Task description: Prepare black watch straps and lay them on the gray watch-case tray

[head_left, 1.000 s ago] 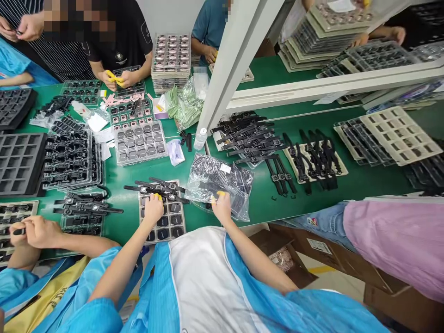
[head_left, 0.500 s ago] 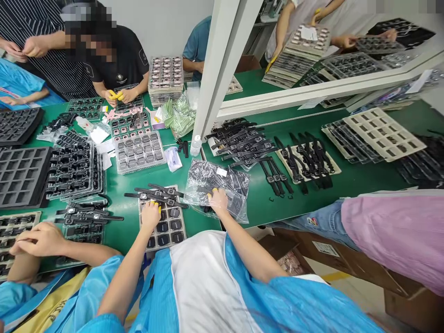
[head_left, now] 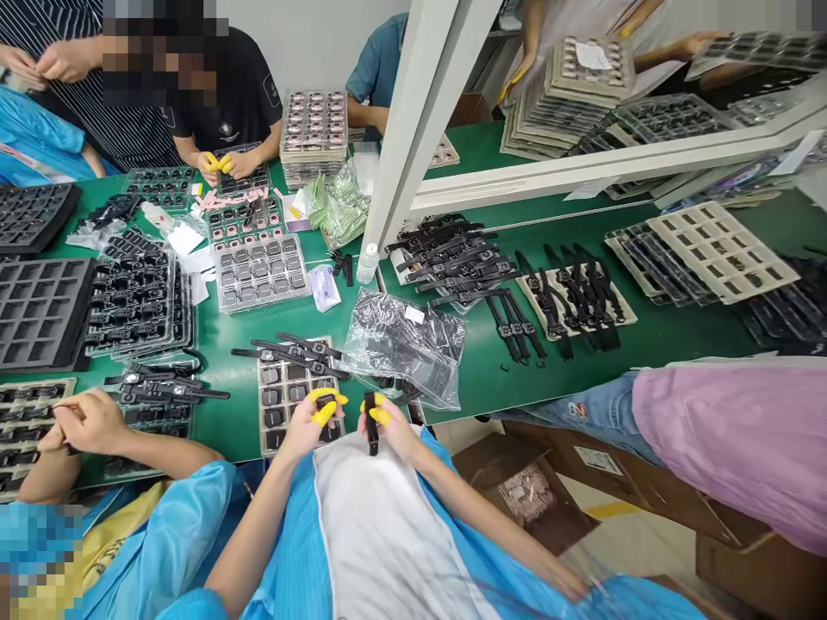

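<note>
Your right hand (head_left: pixel 391 426) has its grip clamped on a black watch strap (head_left: pixel 370 424), held upright just off the bench (head_left: pixel 491 379) edge so its end faces your left hand (head_left: pixel 308 420), whose yellow-capped fingers (head_left: pixel 325 412) pinch a small dark watch body (head_left: pixel 325 401). The tray (head_left: pixel 270 413) lies just beyond that grip. No writing is legible.

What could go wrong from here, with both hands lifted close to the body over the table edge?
The right hand pinches a black strap by its upper part only, over the table edge, so if it slips it would likely fall to the lap or floor. The left hand pinches a small dark part, too small to identify, which could drop the same way. The plastic bag lies open near the edge beside the right hand; a brush could drag it off.
</note>
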The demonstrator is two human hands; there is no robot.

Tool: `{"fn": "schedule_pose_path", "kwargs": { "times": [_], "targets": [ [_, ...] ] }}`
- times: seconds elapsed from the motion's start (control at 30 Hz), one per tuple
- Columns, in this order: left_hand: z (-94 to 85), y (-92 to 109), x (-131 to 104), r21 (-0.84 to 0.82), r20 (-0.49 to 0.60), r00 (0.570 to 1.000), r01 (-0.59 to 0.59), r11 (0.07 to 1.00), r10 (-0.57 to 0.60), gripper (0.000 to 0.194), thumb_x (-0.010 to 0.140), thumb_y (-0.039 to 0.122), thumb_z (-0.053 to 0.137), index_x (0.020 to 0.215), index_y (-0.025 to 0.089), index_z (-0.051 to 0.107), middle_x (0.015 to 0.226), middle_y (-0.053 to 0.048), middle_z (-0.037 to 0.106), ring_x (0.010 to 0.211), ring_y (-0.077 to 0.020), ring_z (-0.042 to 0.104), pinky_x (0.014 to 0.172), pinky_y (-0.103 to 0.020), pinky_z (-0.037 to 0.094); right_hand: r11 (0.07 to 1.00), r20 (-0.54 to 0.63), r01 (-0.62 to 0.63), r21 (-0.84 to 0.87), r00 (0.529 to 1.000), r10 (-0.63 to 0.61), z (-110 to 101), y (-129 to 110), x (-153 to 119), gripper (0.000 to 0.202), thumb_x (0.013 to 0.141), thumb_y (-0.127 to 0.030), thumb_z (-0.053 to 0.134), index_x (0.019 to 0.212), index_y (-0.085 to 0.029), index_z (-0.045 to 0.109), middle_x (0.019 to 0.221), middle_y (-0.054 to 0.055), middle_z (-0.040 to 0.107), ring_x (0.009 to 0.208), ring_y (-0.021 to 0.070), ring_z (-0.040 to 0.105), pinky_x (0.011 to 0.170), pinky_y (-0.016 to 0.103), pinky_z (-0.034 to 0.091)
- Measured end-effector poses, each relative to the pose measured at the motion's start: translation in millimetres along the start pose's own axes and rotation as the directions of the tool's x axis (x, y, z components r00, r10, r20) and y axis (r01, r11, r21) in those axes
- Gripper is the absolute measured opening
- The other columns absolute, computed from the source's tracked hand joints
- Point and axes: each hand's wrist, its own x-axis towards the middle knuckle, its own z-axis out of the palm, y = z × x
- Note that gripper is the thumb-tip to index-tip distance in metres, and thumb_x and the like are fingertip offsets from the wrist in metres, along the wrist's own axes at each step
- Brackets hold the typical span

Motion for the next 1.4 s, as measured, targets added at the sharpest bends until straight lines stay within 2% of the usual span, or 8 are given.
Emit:
{"fn": "schedule_pose_path", "kwargs": {
  "times": [0.07, 0.17, 0.3, 0.4, 0.8, 1.03, 1.27, 1.4],
  "targets": [
    [8.9, 9, -3, 0.142, 0.089, 0.993, -0.088, 0.986, 0.076, 0.036, 0.091, 0.032, 0.068, 0.124, 0.017, 0.065, 0.116, -0.013, 0.075, 0.099, -0.0219, 0.073, 0.079, -0.032, 0.061, 0.986, 0.153, 0.015, 0.165, 0.987, -0.041, 19, -13, -15, 0.029, 0.093, -0.052, 0.053, 0.101, -0.024, 0.054, 0.071, -0.001, 0.062, 0.055, 0.0142, 0.053, 0.053, 0.025, 0.041],
    [11.7, 26, -5, 0.354, 0.206, 0.945, -0.313, 0.881, 0.253, 0.039, 0.092, 0.016, 0.057, 0.130, 0.020, 0.067, 0.130, -0.012, 0.071, 0.120, -0.0240, 0.067, 0.105, -0.041, 0.055, 0.985, 0.234, 0.046, 0.164, 0.968, -0.085, 32, -39, -27, 0.026, 0.095, -0.050, 0.055, 0.097, -0.025, 0.053, 0.061, -0.006, 0.052, 0.050, 0.0112, 0.044, 0.049, 0.022, 0.035],
    [9.4, 42, -7, 0.505, 0.366, 0.852, -0.520, 0.689, 0.375, 0.057, 0.087, 0.003, 0.048, 0.138, 0.023, 0.063, 0.132, -0.010, 0.068, 0.124, -0.0230, 0.064, 0.108, -0.043, 0.053, 0.984, 0.297, 0.059, 0.166, 0.949, -0.107, 36, -63, -32, 0.030, 0.089, -0.049, 0.066, 0.096, -0.023, 0.051, 0.053, -0.009, 0.048, 0.045, 0.0097, 0.037, 0.045, 0.022, 0.030],
    [10.5, 44, -10, 0.520, 0.413, 0.813, -0.580, 0.627, 0.410, 0.066, 0.081, -0.002, 0.044, 0.141, 0.022, 0.059, 0.130, -0.010, 0.067, 0.122, -0.0221, 0.063, 0.105, -0.041, 0.054, 0.970, 0.350, -0.018, 0.243, 0.934, -0.070, 38, -66, -32, 0.033, 0.088, -0.050, 0.068, 0.093, -0.023, 0.049, 0.046, -0.011, 0.042, 0.039, 0.0088, 0.031, 0.042, 0.022, 0.029],
    [20.7, 37, -18, 0.609, 0.312, 0.816, -0.564, 0.557, 0.486, 0.055, 0.093, 0.002, 0.043, 0.143, 0.022, 0.053, 0.127, -0.012, 0.064, 0.119, -0.0232, 0.062, 0.103, -0.040, 0.054, 0.829, 0.291, -0.124, 0.545, 0.956, -0.048, 43, -71, -34, 0.035, 0.084, -0.046, 0.073, 0.079, -0.023, 0.047, 0.043, -0.013, 0.032, 0.037, 0.0071, 0.022, 0.038, 0.020, 0.026],
    [12.7, 47, -19, 0.577, 0.381, 0.857, -0.514, 0.635, 0.347, 0.047, 0.106, 0.019, 0.039, 0.152, 0.023, 0.045, 0.139, -0.014, 0.056, 0.129, -0.0247, 0.056, 0.112, -0.044, 0.049, 0.797, 0.257, -0.127, 0.591, 0.966, -0.037, 44, -73, -31, 0.037, 0.080, -0.044, 0.076, 0.073, -0.023, 0.046, 0.042, -0.013, 0.029, 0.036, 0.0063, 0.020, 0.037, 0.020, 0.022],
    [9.2, 58, -18, 0.732, 0.438, 0.848, -0.529, 0.429, 0.299, 0.047, 0.097, 0.019, 0.051, 0.144, 0.018, 0.053, 0.122, -0.015, 0.060, 0.117, -0.0295, 0.059, 0.101, -0.049, 0.056, 0.869, 0.223, -0.134, 0.477, 0.974, 0.028, 42, -74, -29, 0.040, 0.079, -0.048, 0.075, 0.072, -0.023, 0.044, 0.042, -0.014, 0.028, 0.037, 0.0053, 0.017, 0.037, 0.020, 0.019],
    [7.2, 60, -20, 0.730, 0.466, 0.840, -0.543, 0.414, 0.279, 0.047, 0.098, 0.018, 0.046, 0.145, 0.019, 0.052, 0.120, -0.014, 0.062, 0.114, -0.0285, 0.060, 0.098, -0.048, 0.057, 0.882, 0.227, -0.143, 0.449, 0.973, 0.042, 42, -73, -28, 0.043, 0.077, -0.051, 0.076, 0.073, -0.024, 0.043, 0.042, -0.014, 0.030, 0.036, 0.0052, 0.018, 0.037, 0.020, 0.019]
  ]
}}
